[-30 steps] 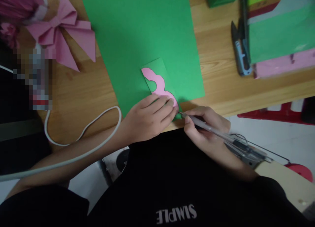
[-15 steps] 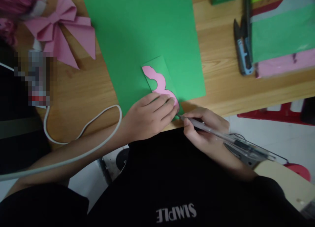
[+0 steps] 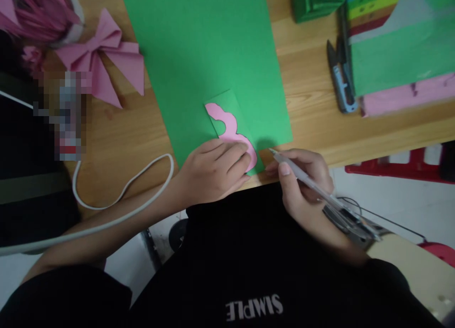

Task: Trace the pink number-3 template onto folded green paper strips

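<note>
Pink wavy cut-out (image 3: 231, 122) on green strip (image 3: 243, 123), near edge of bench (image 3: 309, 110). Left hand (image 3: 213, 169) palm-down, partly over cut-out's lower curve, unclosed; right hand (image 3: 296, 195) grips pen (image 3: 298, 173), tip clear of strip. Cut-out likely light, bendy, easily creased: press flat mid-band.

At the lower middle of the frame, the word "SIMPLE" (image 3: 254, 307) stands in pale capitals, upside down, on the black shirt (image 3: 227, 252). At the upper right, small dark marks sit on the coloured bands (image 3: 373, 8) of a pack, too small to read.
</note>
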`<state>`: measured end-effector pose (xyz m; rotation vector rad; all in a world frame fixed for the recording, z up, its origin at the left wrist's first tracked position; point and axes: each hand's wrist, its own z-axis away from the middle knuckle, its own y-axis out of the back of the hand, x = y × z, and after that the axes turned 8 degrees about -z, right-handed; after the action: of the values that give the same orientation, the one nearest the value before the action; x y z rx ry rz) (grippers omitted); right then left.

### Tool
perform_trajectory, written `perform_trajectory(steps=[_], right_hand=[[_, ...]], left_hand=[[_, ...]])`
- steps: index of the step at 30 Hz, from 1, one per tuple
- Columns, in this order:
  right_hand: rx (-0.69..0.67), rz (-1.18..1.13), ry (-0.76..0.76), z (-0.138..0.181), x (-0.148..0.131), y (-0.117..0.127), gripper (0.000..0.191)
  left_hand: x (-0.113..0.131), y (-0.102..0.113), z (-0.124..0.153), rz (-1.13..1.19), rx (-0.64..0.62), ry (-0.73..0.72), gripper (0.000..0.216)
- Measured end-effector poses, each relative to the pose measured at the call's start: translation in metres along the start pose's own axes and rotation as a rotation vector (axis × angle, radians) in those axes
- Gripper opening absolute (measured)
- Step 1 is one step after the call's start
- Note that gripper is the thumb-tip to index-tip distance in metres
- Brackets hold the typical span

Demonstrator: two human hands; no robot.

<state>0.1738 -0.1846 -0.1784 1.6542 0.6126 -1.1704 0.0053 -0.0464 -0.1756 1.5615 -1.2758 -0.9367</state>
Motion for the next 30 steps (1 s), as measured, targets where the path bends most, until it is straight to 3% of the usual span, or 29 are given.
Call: perform_trajectory(steps=[5, 10, 21, 30], right_hand=[[0.129, -0.077, 0.050, 0.001, 0.008, -0.009, 0.018], [0.132, -0.083, 0.074, 0.003, 0.011, -0.010, 0.018], [0.115, -0.025, 0.133, 0.001, 0.005, -0.006, 0.015], [0.102, -0.199, 0.214, 0.001, 0.021, -0.012, 0.024]], left_hand=[[0.005, 0.002, -0.006, -0.075, 0.033, 0.018, 0.016], [0.008, 0.003, -0.011, -0.106, 0.073, 0.049, 0.011], [-0.001, 0.007, -0.008, -0.075, 0.006, 0.018, 0.010], [-0.002, 0.008, -0.005, 0.023, 0.001, -0.007, 0.017]])
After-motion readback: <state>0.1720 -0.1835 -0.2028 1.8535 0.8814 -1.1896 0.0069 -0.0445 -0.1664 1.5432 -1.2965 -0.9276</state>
